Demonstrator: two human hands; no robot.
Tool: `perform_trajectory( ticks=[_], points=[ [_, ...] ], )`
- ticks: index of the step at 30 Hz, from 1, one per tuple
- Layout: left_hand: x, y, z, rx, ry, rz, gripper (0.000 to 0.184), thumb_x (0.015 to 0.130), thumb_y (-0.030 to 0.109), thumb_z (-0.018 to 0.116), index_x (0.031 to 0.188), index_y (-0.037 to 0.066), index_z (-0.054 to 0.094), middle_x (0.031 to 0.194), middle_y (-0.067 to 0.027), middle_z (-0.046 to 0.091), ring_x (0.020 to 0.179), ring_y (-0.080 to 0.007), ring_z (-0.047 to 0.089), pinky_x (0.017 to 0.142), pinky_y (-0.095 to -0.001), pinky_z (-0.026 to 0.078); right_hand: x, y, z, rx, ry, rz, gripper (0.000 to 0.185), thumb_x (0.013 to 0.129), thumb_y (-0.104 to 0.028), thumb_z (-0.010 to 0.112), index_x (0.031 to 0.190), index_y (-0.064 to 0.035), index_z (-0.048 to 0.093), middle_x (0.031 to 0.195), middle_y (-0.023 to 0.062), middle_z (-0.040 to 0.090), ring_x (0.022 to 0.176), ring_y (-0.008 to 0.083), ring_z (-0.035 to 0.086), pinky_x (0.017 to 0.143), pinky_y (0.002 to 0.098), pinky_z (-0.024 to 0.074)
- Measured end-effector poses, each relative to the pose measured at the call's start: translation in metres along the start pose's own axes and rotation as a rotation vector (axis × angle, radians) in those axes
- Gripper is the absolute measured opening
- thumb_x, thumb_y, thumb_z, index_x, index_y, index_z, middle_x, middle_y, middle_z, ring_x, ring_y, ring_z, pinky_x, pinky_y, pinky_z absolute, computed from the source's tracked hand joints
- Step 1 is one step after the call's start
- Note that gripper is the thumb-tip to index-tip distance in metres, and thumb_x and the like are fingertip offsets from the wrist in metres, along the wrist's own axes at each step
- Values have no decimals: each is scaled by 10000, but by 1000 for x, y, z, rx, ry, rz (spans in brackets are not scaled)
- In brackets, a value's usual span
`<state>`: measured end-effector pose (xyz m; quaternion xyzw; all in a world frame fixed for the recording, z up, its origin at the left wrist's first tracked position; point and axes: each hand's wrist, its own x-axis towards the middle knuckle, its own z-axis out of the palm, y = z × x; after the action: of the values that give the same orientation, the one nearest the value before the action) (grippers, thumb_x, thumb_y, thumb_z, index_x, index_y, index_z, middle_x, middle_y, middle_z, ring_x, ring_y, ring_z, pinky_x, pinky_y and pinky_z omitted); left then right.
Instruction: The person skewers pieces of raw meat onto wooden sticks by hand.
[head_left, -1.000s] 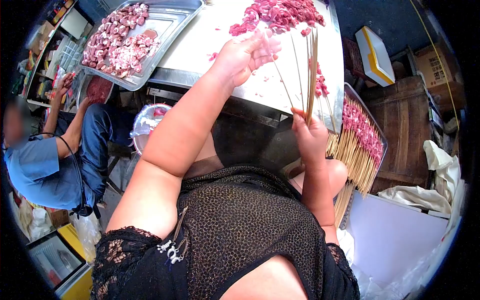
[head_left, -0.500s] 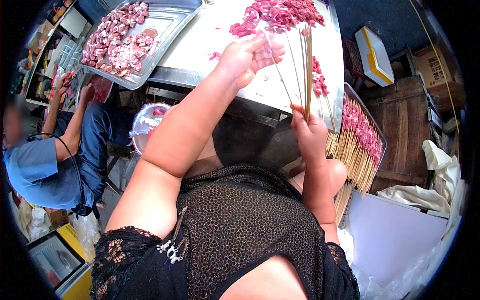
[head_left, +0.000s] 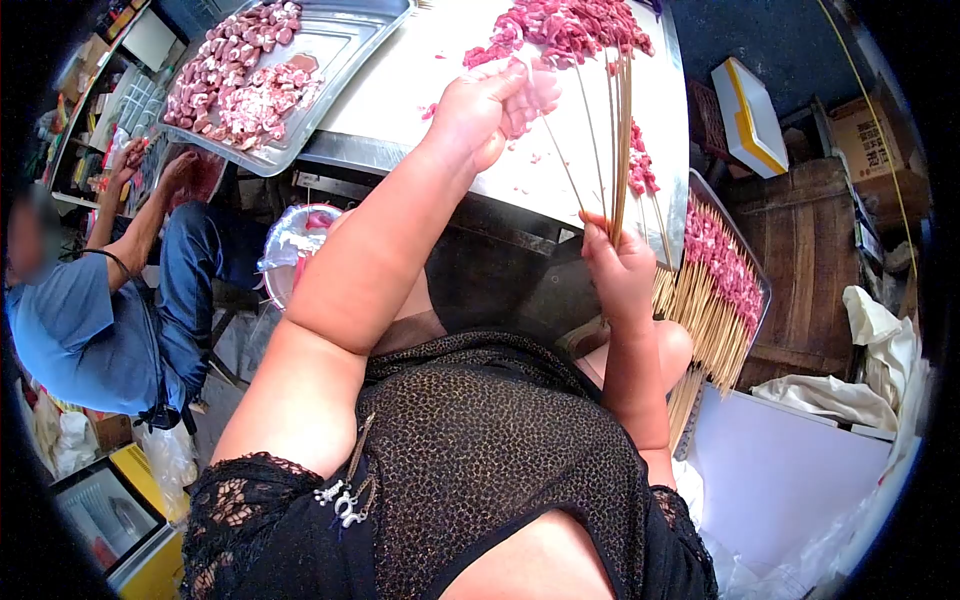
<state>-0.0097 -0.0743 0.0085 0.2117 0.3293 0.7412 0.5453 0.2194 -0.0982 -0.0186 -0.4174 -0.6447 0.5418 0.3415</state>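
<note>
A white-topped table (head_left: 385,105) with a metal edge fills the upper middle of the view. At its left end sits a metal tray (head_left: 345,42) of raw meat chunks; just off its right side, a second tray (head_left: 767,288) carries rows of loaded skewers (head_left: 718,258), meat at the far ends and bare sticks toward the person. A heap of sliced red meat (head_left: 575,30) lies at the far side of the table, beyond both hands, the left nearer to it. A smaller meat cluster (head_left: 643,168) is just right of the raised sticks.

The right hand (head_left: 620,265), at the table's near edge, is clamped around the lower part of a bundle of bamboo skewers (head_left: 621,150), which stands nearly straight up in the view, slightly fanned. One slanted skewer (head_left: 562,165) leaves that grip up and to the left, its long axis running from the right hand toward the left hand (head_left: 512,100), its upper end at the palm side. Glare there hides whether the left hand's fingers pinch anything; I cannot tell
</note>
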Motion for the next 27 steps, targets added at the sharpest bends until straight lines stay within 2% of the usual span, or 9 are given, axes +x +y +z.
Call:
perform_trajectory(
  ticks=[7, 11, 14, 17, 19, 23, 26, 27],
  points=[
    [-4, 3, 1, -33, -93, -98, 275, 931, 133, 444, 1111, -72, 484, 1016, -217, 598, 941, -313, 608, 858, -432, 503, -1, -2, -4, -11, 11, 8, 179, 874, -84, 559, 1007, 1, 644, 644, -35, 516, 570, 33, 445, 505, 177, 354],
    [-6, 0, 2, -34, -99, -79, 251, 931, 128, 441, 1087, -62, 492, 1013, -219, 598, 955, -320, 603, 870, -445, 497, 1, 0, -4, -9, 0, -20, 181, 874, -86, 560, 1011, 2, 640, 641, -36, 512, 563, 31, 441, 500, 177, 350],
    [-7, 2, 4, -60, -114, -89, 223, 930, 122, 439, 1054, -53, 500, 1007, -224, 599, 953, -324, 602, 872, -464, 494, 1, -2, -2, 24, -24, 40, 184, 876, -88, 557, 1012, 5, 637, 638, -38, 508, 553, 28, 434, 491, 176, 346],
    [-6, 1, 3, -72, -122, -111, 207, 930, 113, 433, 1036, -49, 505, 1000, -225, 600, 950, -324, 604, 862, -475, 498, 3, -5, 5, 76, -46, 32, 208, 886, -97, 538, 1033, 33, 607, 645, -42, 505, 531, 14, 397, 476, 156, 292],
    [-4, -2, -1, -68, -175, -118, 252, 911, 180, 504, 1067, -18, 520, 990, -191, 615, 952, -298, 612, 824, -427, 503, 5, -7, 9, 170, -69, 94, 211, 888, -93, 529, 1042, 35, 596, 635, -42, 493, 520, 16, 389, 462, 155, 283],
    [-5, -1, 0, -41, -164, -102, 240, 912, 179, 502, 1055, -13, 521, 1002, -196, 615, 956, -297, 612, 821, -424, 499, 7, -8, 11, 237, -101, 130, 207, 884, -97, 542, 1034, 29, 608, 629, -32, 508, 502, 24, 406, 452, 164, 312],
    [-5, -1, 1, 16, -179, -123, 272, 924, 224, 478, 1050, -13, 520, 1024, -210, 607, 983, -308, 601, 845, -429, 486, 8, -11, 15, 304, -88, 178, 208, 884, -86, 535, 1040, 35, 597, 619, -33, 498, 494, 22, 399, 445, 165, 306],
    [-4, -1, 1, -50, -214, -180, 302, 933, 253, 452, 1060, -15, 513, 1044, -220, 597, 999, -315, 593, 862, -435, 476, 11, -10, 16, 352, -71, 176, 209, 884, -87, 533, 1042, 36, 595, 619, -32, 498, 490, 22, 397, 444, 165, 305]
  ],
)
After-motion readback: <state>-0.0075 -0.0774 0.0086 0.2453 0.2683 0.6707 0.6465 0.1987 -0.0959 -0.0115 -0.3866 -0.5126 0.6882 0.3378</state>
